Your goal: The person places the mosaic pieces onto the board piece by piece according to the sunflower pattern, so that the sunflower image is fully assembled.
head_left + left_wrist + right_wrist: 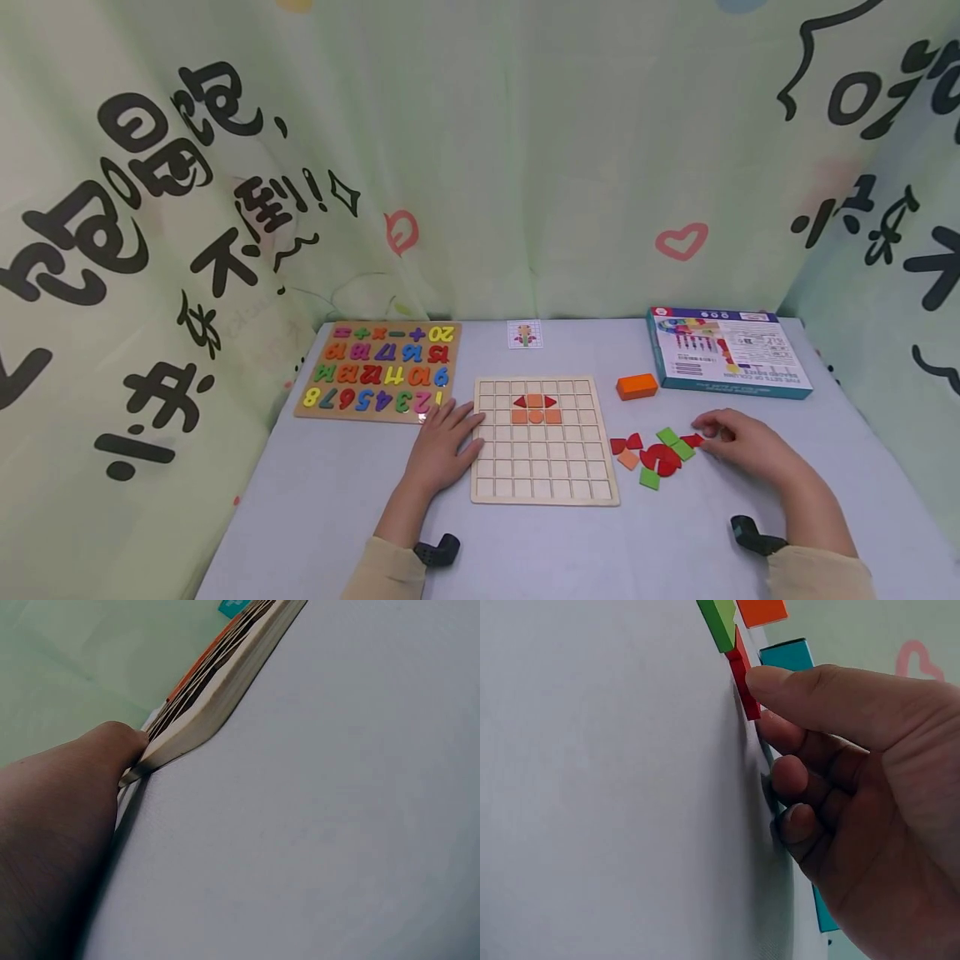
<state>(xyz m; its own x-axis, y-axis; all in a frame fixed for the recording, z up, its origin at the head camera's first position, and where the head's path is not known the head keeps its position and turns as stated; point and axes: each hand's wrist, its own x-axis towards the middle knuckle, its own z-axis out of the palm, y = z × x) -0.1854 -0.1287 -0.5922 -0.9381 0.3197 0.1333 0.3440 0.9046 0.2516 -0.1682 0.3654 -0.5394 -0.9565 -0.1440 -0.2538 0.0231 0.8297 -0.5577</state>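
A wooden grid board (540,475) lies in the middle of the table, several orange and red pieces set in its upper cells. My left hand (444,442) rests at its left edge, fingers extended; in the left wrist view the thumb (112,746) touches the board's side (217,705). At the right, my right hand (746,442) pinches a small red piece (744,682) between thumb and index finger, the other fingers curled. That piece is low at the table, by a green piece (720,624). Red, green and orange pieces (660,457) lie loose between board and right hand.
A number puzzle board (300,408) lies at the back left. A small picture card (524,334) is behind the grid board. An orange block (637,387) and a flat game box (731,354) lie at the back right. A printed curtain (525,167) hangs behind the table.
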